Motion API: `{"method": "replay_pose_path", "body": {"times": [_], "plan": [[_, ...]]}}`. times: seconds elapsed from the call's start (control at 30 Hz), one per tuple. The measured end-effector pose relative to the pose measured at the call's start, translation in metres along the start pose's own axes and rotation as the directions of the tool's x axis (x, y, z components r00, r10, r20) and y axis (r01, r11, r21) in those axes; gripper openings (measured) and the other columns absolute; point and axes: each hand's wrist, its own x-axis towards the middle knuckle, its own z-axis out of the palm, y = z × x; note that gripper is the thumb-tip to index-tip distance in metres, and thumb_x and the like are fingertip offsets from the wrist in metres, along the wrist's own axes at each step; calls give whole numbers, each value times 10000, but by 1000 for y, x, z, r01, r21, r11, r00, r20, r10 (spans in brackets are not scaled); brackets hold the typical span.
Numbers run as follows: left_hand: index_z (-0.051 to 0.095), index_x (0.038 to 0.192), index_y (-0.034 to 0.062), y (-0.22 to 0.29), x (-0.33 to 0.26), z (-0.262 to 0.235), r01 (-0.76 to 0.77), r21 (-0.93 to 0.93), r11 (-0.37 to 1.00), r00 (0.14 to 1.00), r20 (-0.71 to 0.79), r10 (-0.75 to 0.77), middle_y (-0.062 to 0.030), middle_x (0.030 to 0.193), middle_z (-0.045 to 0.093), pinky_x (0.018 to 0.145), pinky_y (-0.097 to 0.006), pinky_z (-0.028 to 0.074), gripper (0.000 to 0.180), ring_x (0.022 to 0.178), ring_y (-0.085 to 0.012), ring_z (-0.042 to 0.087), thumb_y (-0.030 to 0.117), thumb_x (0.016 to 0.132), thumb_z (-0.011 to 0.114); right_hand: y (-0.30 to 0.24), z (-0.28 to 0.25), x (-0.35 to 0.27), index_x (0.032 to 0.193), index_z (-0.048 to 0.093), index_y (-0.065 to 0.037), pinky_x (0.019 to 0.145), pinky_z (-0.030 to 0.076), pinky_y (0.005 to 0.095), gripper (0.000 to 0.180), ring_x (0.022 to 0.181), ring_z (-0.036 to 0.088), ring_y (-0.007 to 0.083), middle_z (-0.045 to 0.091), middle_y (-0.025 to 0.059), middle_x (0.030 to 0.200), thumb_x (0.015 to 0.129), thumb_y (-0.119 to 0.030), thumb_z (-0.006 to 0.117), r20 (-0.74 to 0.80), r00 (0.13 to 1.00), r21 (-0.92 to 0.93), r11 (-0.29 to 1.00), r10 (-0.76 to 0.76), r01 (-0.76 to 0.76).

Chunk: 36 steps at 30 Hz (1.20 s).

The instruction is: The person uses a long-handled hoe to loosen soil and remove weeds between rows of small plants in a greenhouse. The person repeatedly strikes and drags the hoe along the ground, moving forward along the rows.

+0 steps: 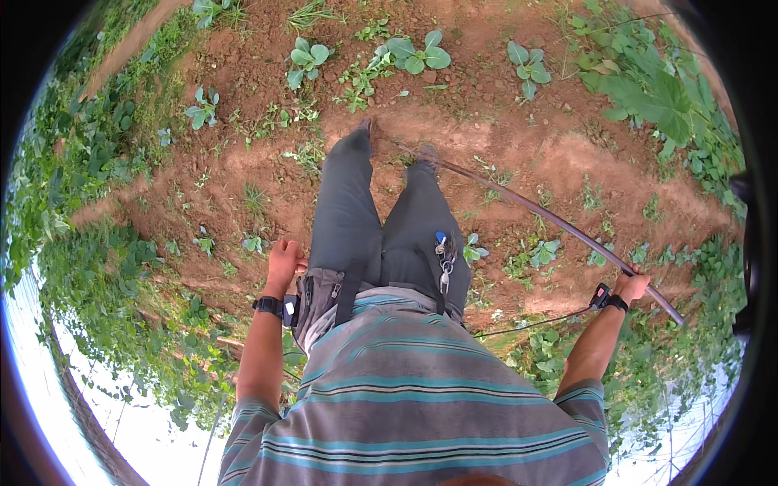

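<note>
My right hand (631,285) is closed around a long, thin brown pole (527,202) close to its upper end. From there the pole slants down to the left, and its far end lies by my shoes, where its tip is hard to make out. Beside my left hip hangs my left hand (286,263), fingers curled in, with nothing visible in them. A dark watch-like band and a small device sit on my left wrist; another small device (600,296) with a cable is strapped at my right wrist.
Broad-leaved seedlings (417,53) stand in the reddish soil (478,89) ahead of my feet, with small weeds (361,81) among them. Smaller seedlings (545,253) grow beside me. Leafy vines (673,105) crowd both sides. Keys (444,261) hang at my waist.
</note>
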Motion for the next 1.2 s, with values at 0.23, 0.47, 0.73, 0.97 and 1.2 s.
{"method": "replay_pose_path", "body": {"times": [0.23, 0.47, 0.73, 0.97, 1.2], "plan": [[598, 1101, 10, 25, -19, 0, -124, -32, 992, 991, -45, 122, -77, 848, 664, 551, -314, 591, 227, 646, -201, 722, 219, 1025, 551, 4, -8, 3, 859, 437, -9, 741, 496, 479, 112, 737, 531, 274, 511, 114, 820, 968, -38, 439, 52, 999, -79, 997, -6, 10], [594, 1040, 24, 2, -36, 0, -97, -126, 987, 993, -73, 89, -79, 820, 647, 542, -332, 576, 197, 617, -201, 692, 216, 1004, 563, 7, 16, 2, 964, 534, 75, 765, 542, 465, 208, 796, 633, 297, 655, 171, 910, 986, -122, 470, -78, 989, -224, 969, -125, 105], [584, 1035, 21, -17, -7, -1, -16, -136, 991, 1000, -18, 14, -82, 825, 654, 514, -325, 550, 223, 635, -191, 700, 242, 1015, 565, -11, 24, 10, 930, 468, 62, 720, 566, 479, 189, 711, 601, 308, 588, 149, 831, 990, -116, 489, 6, 997, -239, 968, -73, 72], [593, 1105, 7, -26, -26, 2, -48, -207, 977, 996, -77, 33, -81, 832, 651, 545, -326, 560, 258, 624, -187, 686, 251, 1027, 567, -21, 56, -3, 951, 637, 77, 807, 581, 486, 217, 918, 718, 351, 741, 215, 998, 970, -136, 604, 79, 970, -666, 712, -229, 222], [588, 1101, 16, -63, -50, 12, -18, -312, 950, 991, -132, -24, -78, 806, 642, 533, -326, 552, 236, 623, -184, 678, 235, 1024, 551, -14, 59, 45, 1108, 678, 109, 825, 614, 463, 370, 951, 719, 330, 726, 177, 1108, 992, -230, 586, 367, 888, -884, 194, -278, 426]]}}
